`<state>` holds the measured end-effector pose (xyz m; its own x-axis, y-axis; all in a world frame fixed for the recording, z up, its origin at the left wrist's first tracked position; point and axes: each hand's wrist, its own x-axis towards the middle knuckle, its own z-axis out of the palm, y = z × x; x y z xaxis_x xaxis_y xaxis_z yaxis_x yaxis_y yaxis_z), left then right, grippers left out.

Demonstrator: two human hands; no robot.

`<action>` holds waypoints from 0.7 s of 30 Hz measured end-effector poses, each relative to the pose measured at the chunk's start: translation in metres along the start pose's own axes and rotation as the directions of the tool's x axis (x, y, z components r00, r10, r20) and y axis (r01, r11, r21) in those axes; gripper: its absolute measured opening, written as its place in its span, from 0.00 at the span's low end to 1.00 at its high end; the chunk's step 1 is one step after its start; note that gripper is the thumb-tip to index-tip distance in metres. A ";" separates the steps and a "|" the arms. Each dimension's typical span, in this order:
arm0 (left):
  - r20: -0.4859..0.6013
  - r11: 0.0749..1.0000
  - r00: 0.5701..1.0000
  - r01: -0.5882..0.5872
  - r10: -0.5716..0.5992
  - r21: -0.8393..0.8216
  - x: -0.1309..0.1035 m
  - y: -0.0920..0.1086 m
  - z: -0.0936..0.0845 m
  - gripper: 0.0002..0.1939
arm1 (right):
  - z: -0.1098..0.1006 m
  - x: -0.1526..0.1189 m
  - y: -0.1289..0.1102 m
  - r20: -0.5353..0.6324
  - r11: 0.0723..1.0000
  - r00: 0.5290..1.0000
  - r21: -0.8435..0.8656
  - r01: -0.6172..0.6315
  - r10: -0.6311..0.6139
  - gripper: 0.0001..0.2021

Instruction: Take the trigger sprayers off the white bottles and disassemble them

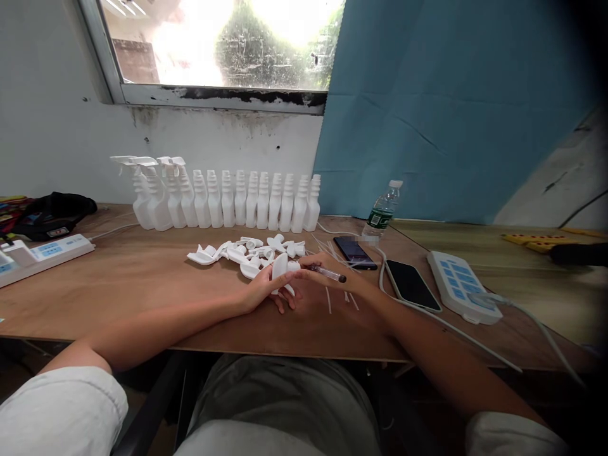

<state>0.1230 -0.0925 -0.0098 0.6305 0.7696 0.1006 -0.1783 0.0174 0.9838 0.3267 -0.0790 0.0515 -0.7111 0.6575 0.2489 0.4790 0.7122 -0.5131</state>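
A white spray head (280,269) is gripped in my left hand (266,288), its nozzle part upright and its collar end facing right. My right hand (320,267) is closed around a pen with a dark end (329,273), and its fingers reach the collar of the same spray head. Just behind my hands lies a pile of loose white spray heads (237,251). Thin white tubes (329,300) are scattered on the wooden table (180,285), some beside my right hand and some behind it.
White bottles (240,201) stand in a row along the wall, several at the left end with spray heads. Two phones (412,285), a water bottle (382,209) and a power strip (462,286) with cables are at the right. Another power strip (52,253) and a black cap (54,214) are at the left.
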 end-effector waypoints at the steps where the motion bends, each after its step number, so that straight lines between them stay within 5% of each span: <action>1: -0.020 1.000 1.000 0.015 -0.015 -0.009 0.001 -0.001 0.000 0.26 | 0.001 0.000 -0.001 -0.019 1.000 1.000 -0.025 0.008 -0.009 0.27; 7: -0.044 0.999 0.999 0.025 -0.027 -0.043 0.003 -0.002 0.001 0.25 | 0.006 0.002 0.001 -0.088 0.988 0.990 -0.113 0.104 -0.114 0.28; 16: -0.006 0.998 1.000 0.005 -0.005 -0.060 0.003 0.001 0.001 0.22 | 0.007 0.001 -0.018 -0.107 0.989 0.992 -0.139 0.055 -0.070 0.31; 21: -0.070 0.997 0.998 -0.010 0.004 -0.082 0.003 0.001 0.003 0.22 | 0.012 0.001 -0.012 -0.194 0.987 0.977 -0.152 0.060 -0.089 0.33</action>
<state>0.1270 -0.0918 -0.0080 0.5754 0.8125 0.0942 -0.2462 0.0623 0.9672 0.3144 -0.0902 0.0481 -0.6378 0.6263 0.4483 0.5077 0.7796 -0.3668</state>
